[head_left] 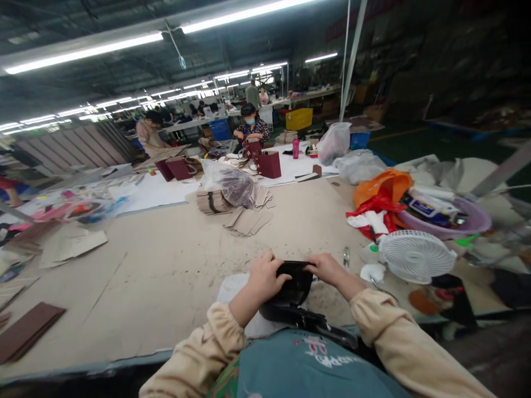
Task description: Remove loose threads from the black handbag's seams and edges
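A glossy black handbag [299, 283] stands near the table's front edge, close to my body, on a white sheet [232, 288]. My left hand [264, 279] closes on the left end of its raised upper part, thumb on the near side. At the top right corner my right hand [327, 269] pinches the same edge between thumb and fingers. Lower down, a black band-like part [307, 319] of it lies against my teal apron [290, 365]. The bag's far side and some fingertips are hidden.
To the right are a white fan [418, 256], a small metal clip [346, 256] and a purple basin [473, 220] of goods. Ahead lie cardboard pieces [246, 221] and a plastic bag [230, 182]. Maroon panels [31, 331] lie left. Across the table a person [253, 124] handles maroon bags [267, 164].
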The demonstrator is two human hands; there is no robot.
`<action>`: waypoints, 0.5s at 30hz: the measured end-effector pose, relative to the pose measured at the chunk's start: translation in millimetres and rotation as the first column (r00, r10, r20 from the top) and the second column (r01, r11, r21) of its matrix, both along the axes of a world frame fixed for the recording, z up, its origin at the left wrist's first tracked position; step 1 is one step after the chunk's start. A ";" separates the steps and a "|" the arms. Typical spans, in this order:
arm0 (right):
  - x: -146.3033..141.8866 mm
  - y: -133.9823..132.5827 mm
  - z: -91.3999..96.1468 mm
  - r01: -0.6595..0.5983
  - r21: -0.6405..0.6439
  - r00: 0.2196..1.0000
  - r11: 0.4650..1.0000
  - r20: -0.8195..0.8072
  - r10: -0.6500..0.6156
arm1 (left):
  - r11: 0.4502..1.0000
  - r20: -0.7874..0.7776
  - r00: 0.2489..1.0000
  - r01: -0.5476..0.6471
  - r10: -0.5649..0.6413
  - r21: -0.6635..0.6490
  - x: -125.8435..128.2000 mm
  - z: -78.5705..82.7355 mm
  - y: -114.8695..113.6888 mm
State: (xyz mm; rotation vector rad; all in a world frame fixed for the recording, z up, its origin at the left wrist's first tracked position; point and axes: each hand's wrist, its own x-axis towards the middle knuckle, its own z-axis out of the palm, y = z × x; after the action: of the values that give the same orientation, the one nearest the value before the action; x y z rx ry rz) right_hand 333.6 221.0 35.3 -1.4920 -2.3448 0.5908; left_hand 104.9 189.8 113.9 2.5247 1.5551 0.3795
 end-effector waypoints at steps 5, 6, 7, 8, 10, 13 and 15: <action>-0.4 -4.8 -0.4 0.034 0.001 0.999 0.999 -0.026 -0.034 | 0.992 -0.093 0.988 0.123 -0.120 0.026 15.2 -29.0 18.9; -0.5 -5.6 0.0 0.042 0.001 0.999 0.999 -0.033 -0.042 | 0.989 -0.080 0.986 0.146 -0.143 0.025 14.7 -32.8 21.1; -0.7 -6.4 0.3 0.049 0.000 0.998 0.999 -0.041 -0.048 | 0.987 -0.057 0.986 0.160 -0.158 0.024 13.5 -36.0 23.4; -0.9 -7.4 0.4 0.054 0.001 0.997 0.999 -0.049 -0.054 | 0.986 -0.026 0.986 0.164 -0.163 0.023 12.1 -38.9 25.9; -1.3 -9.7 -0.2 0.062 0.003 0.996 0.998 -0.067 -0.062 | 0.987 0.044 0.986 0.159 -0.159 0.002 9.4 -43.6 31.2; -1.7 -14.2 -3.3 0.079 0.007 0.992 0.997 -0.099 -0.078 | 0.976 0.103 0.976 0.200 -0.190 -0.089 7.5 -47.9 38.0; -2.1 -16.9 -6.0 0.095 0.011 0.988 0.995 -0.122 -0.093 | 0.965 0.107 0.971 0.227 -0.213 -0.132 7.1 -49.2 40.2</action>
State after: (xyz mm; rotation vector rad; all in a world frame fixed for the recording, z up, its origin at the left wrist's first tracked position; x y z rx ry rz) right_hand 331.5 204.1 29.3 -1.5063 -2.1700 0.6184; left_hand 112.0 230.0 64.7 2.4955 1.2067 0.3357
